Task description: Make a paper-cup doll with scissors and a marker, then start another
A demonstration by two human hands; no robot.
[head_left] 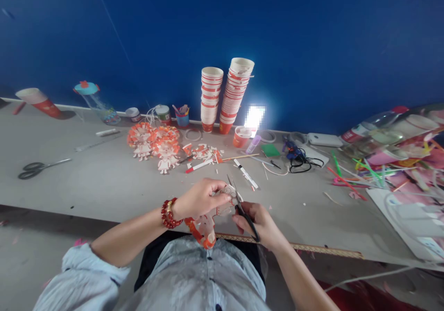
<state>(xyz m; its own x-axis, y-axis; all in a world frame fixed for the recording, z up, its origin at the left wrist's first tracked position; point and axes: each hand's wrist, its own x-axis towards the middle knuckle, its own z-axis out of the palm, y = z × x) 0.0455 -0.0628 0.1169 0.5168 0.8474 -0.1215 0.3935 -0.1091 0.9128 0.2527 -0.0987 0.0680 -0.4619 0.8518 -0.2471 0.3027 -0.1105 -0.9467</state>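
My left hand (204, 198) pinches a white and orange paper cutout (207, 228) just over the table's front edge. Part of the cutout curls down toward my shirt, and small drawn outlines show on its upper end. In my right hand (260, 223) is a pair of black-handled scissors (245, 216), with slightly parted blades pointing away from me at the drawn end of the paper. My left fingers cover some of the cutout. Beyond my hands lie a white marker (245, 174) and a red-and-white marker (199, 165).
Finished-looking orange and white paper figures (166, 149) lie left of paper scraps (204, 153). Two tall paper cup stacks (211, 98) stand by the blue wall. More scissors (38, 167) rest at left. Bottles, straws and coloured paper (409, 163) crowd the right. A wooden ruler (326, 250) lies along the edge.
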